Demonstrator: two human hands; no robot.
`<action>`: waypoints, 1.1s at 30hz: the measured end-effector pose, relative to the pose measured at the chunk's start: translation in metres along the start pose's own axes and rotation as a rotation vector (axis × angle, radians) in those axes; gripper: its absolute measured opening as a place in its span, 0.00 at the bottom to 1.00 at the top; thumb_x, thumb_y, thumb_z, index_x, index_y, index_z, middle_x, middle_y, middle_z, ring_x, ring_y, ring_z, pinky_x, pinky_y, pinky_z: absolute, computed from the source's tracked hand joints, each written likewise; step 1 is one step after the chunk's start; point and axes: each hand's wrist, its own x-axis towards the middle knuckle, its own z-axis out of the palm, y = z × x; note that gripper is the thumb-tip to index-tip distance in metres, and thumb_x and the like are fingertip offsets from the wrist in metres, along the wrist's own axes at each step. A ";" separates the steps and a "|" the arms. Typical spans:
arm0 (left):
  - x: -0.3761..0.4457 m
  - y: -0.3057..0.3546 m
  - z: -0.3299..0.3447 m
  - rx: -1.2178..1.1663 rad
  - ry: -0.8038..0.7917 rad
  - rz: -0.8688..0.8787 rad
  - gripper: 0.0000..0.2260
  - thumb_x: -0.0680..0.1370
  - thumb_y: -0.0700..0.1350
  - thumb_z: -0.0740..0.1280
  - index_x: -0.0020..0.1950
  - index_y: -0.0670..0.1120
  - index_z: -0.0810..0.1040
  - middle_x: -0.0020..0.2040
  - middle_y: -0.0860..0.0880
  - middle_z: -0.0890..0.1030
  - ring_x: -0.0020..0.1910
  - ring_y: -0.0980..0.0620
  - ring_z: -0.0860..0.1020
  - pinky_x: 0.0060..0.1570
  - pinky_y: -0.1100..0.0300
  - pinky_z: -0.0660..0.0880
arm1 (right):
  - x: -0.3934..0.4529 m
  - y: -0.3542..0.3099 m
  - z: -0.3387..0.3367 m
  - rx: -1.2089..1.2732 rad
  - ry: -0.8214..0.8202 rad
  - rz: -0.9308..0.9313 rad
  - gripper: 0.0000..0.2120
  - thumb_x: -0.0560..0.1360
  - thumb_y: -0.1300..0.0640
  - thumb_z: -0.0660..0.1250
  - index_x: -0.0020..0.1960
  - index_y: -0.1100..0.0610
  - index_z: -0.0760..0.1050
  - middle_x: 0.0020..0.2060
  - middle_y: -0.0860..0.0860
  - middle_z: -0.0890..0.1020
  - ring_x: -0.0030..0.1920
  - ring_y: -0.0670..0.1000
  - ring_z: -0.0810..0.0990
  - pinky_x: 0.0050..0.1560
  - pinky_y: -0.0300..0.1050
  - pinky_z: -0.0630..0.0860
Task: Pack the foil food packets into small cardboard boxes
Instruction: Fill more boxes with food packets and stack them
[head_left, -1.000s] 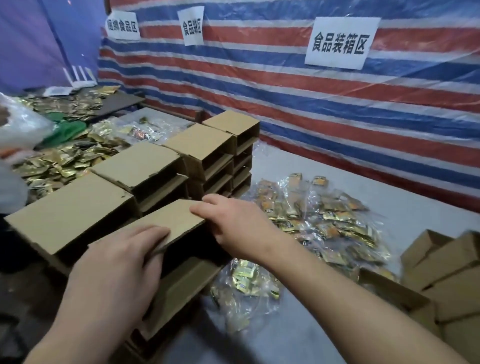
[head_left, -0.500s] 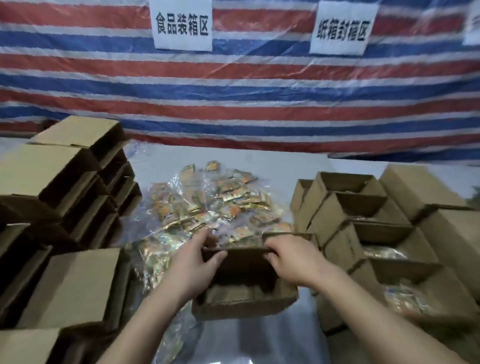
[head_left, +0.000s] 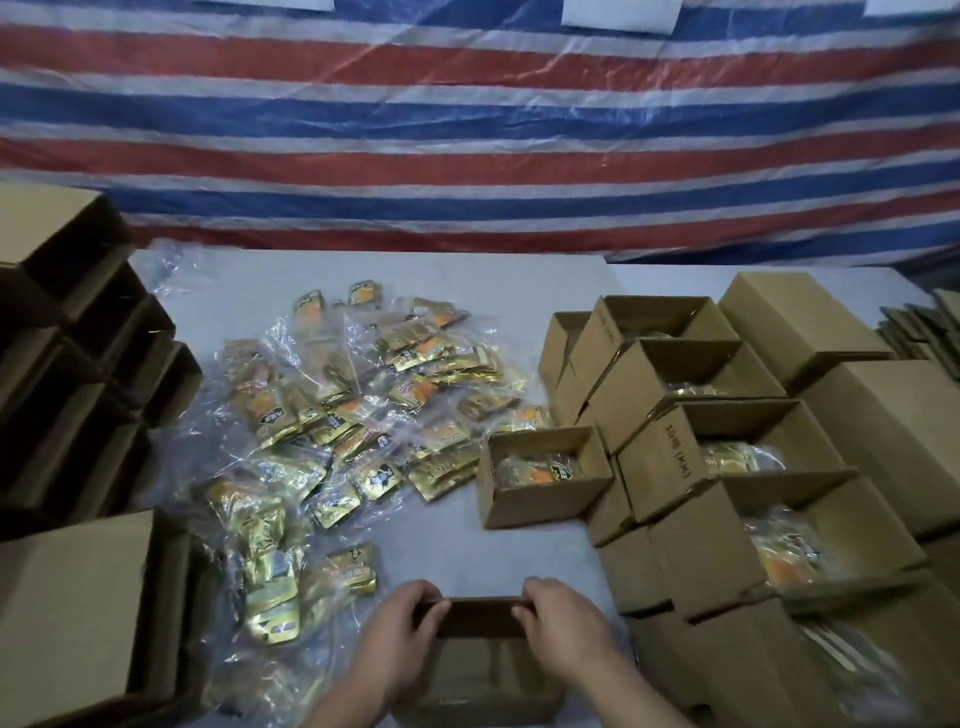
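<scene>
An empty small cardboard box (head_left: 480, 670) sits at the near edge of the table, its open top facing up. My left hand (head_left: 402, 636) grips the box's far rim at the left, and my right hand (head_left: 563, 626) grips the same rim at the right. A heap of gold foil food packets (head_left: 358, 431) in clear plastic bags lies spread on the table beyond and to the left. One open box (head_left: 540, 475) with packets inside stands just past the middle.
Open boxes holding packets (head_left: 727, 447) crowd the right side, with closed ones (head_left: 872, 410) behind. Stacks of empty boxes (head_left: 78, 364) on their sides fill the left. A striped red, white and blue tarp (head_left: 467, 130) hangs at the back.
The view has swung right from the left stack. The box in my hands has come down and nearer to me, onto the table's near edge. Both hands keep their grip.
</scene>
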 end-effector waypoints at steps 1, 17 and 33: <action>0.002 -0.003 0.000 -0.001 0.020 -0.003 0.04 0.78 0.46 0.69 0.44 0.49 0.77 0.42 0.53 0.80 0.44 0.57 0.77 0.45 0.67 0.71 | 0.002 -0.002 0.004 0.017 0.006 -0.005 0.07 0.82 0.47 0.58 0.48 0.49 0.68 0.51 0.51 0.78 0.51 0.54 0.78 0.47 0.48 0.72; 0.001 -0.027 -0.002 0.017 0.017 -0.020 0.14 0.77 0.61 0.63 0.59 0.56 0.77 0.54 0.61 0.78 0.55 0.62 0.76 0.58 0.63 0.73 | 0.009 0.000 0.010 -0.054 0.028 -0.083 0.22 0.80 0.38 0.54 0.68 0.48 0.67 0.61 0.47 0.73 0.59 0.50 0.77 0.55 0.46 0.74; 0.202 0.016 0.002 0.729 -0.168 -0.011 0.22 0.78 0.53 0.63 0.68 0.44 0.68 0.66 0.42 0.73 0.64 0.42 0.73 0.62 0.48 0.72 | 0.047 -0.011 -0.031 0.254 0.340 -0.045 0.20 0.80 0.41 0.58 0.67 0.49 0.72 0.59 0.43 0.75 0.61 0.46 0.74 0.55 0.40 0.70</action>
